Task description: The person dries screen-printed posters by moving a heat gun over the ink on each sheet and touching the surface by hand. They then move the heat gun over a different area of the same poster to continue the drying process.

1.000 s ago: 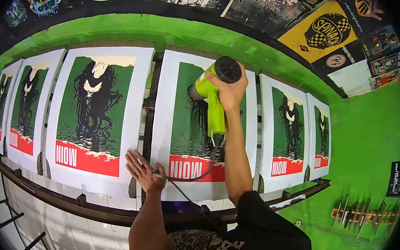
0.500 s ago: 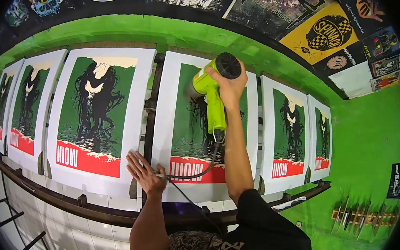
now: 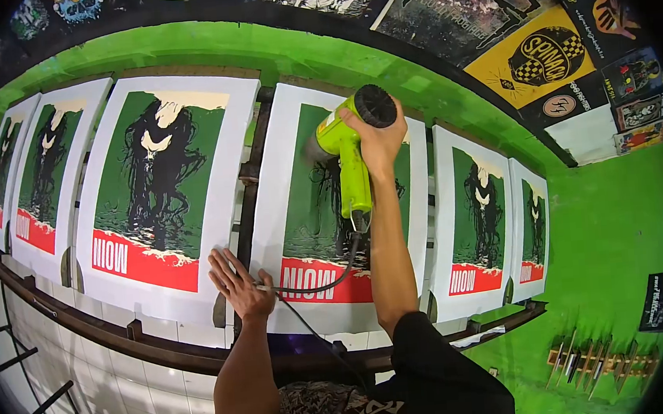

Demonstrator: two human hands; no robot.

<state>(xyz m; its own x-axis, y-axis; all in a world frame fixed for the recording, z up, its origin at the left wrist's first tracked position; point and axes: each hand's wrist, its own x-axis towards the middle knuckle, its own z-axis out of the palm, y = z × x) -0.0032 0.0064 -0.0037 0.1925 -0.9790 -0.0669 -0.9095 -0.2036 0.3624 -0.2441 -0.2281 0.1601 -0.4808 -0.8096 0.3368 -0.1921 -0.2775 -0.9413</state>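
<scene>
My right hand is wrapped round the back of a lime-green heat gun, held above a printed sheet with a green, black and red picture. The gun's nozzle faces down and left over the green part. My left hand has its fingers spread near the lower right corner of the neighbouring printed sheet. The gun's cord crosses the red band and passes at the thumb side of my left hand; whether the thumb grips it is not clear.
More prints of the same picture lie in the row, two at the left and two at the right. A dark metal rail runs along the near edge. Posters cover the far wall; tools hang on a wooden rack at lower right.
The heat gun and my right hand have shifted very slightly left and up over the same sheet. My left hand stays almost where it was.
</scene>
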